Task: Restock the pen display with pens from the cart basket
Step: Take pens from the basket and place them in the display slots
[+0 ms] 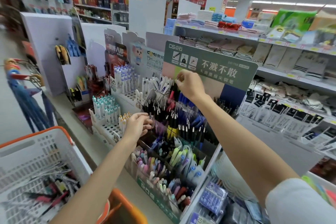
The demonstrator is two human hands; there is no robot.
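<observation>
Fingers (180,83) of my right hand (190,85) pinch a pen (175,88); my left hand (138,124) pinches another. I judge the display (209,67) nearly full. The basket (36,143), lower left, holds more.

Left hand (138,124), right hand (189,85) bare — pale grey right sleeve (298,203)

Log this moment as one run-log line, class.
left hand: pinches dark pen | right hand: pinches second pen at pen display top row | basket: loose pens inside
</observation>
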